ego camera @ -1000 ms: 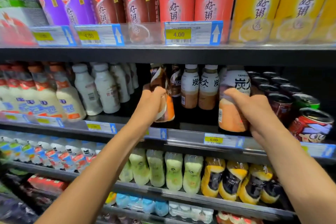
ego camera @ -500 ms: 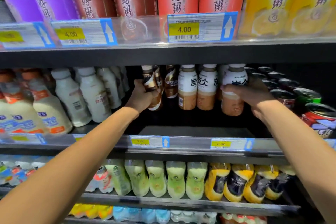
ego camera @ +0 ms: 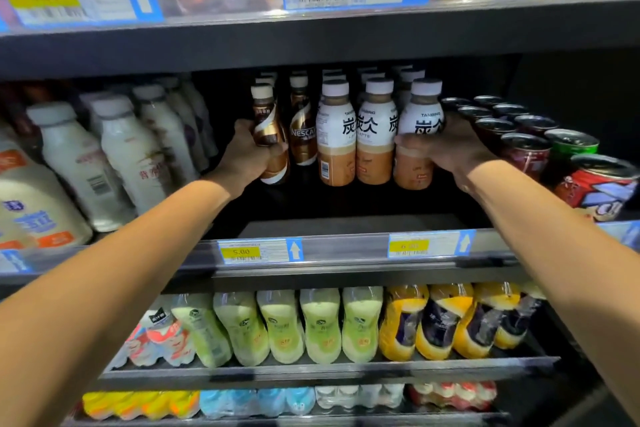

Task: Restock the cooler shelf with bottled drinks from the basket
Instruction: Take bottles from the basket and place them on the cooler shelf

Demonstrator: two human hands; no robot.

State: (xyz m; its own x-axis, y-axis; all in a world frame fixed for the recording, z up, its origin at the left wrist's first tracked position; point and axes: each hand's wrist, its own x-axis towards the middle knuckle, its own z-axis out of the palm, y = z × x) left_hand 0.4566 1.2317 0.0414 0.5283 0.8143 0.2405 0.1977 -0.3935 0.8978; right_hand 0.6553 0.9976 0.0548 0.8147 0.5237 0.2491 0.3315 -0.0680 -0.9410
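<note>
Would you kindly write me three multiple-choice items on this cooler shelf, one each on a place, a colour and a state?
1. On which side of the latte bottle in the right hand do the cans stand? A left; B right; C on the shelf below.
2. That bottle's cap is: A white; B red; C green.
3. The left hand: A hangs open; B grips the brown coffee bottle; C presses a price tag.
Answers: 1 B, the cans line up to its right; 2 A, the cap shows white; 3 B, the hand wraps round that bottle.
</note>
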